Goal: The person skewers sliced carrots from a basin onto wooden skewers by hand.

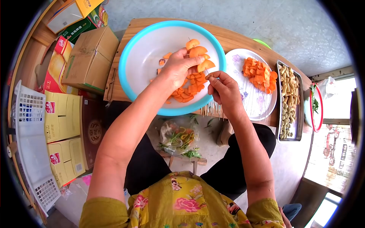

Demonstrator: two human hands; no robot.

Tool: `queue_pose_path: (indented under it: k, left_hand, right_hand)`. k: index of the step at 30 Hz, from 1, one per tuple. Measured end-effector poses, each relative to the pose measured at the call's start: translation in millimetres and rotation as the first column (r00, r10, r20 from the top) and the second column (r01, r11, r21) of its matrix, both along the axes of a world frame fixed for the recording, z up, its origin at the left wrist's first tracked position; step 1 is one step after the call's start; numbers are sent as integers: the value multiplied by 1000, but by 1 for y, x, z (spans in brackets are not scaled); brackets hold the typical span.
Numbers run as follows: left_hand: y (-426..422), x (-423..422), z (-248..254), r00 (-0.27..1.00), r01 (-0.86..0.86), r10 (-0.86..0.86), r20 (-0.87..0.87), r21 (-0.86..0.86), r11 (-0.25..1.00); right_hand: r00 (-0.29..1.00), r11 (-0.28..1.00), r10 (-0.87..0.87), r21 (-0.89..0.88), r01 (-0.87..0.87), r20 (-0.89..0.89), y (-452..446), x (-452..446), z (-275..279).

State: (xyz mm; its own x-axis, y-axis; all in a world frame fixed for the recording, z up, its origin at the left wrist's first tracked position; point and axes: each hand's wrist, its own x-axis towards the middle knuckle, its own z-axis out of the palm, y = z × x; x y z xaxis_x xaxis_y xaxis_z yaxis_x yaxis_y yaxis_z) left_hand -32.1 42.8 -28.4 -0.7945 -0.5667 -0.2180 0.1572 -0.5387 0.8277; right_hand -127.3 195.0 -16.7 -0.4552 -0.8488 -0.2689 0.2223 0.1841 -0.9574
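Above a white basin with a blue rim (pixel 127 81), my left hand (pixel 178 69) is closed on orange carrot slices (pixel 205 65) threaded on a thin skewer (pixel 207 72). The fingertips of my right hand (pixel 225 88) pinch the lower end of that skewer. More loose carrot slices (pixel 190 90) lie in the basin beneath my left hand, partly hidden by it. Right of my right hand, a white patterned plate (pixel 232 62) holds finished-looking skewers of carrot (pixel 259 74), their sticks pointing towards me. Several bare skewer ends (pixel 211 110) stick out at the table's near edge.
A metal tray (pixel 280 135) of skewered pale food stands at the wooden table's (pixel 129 34) right end, beside a red-rimmed bowl (pixel 320 114). Cardboard boxes (pixel 89 57) and a white plastic crate (pixel 32 140) line the left. A bag of vegetable scraps (pixel 178 135) lies between my knees.
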Motion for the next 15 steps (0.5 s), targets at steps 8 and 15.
queue_pose_path:
  k: [8, 15]
  left_hand:
    - [3, -1, -2, 999, 30, -30, 30, -4, 1000]
    - [-5, -1, -4, 999, 37, -37, -4, -7, 999]
  right_hand:
    - [999, 1000, -24, -5, 25, 48, -2, 1, 0]
    - [998, 1000, -8, -22, 9, 70, -5, -3, 1]
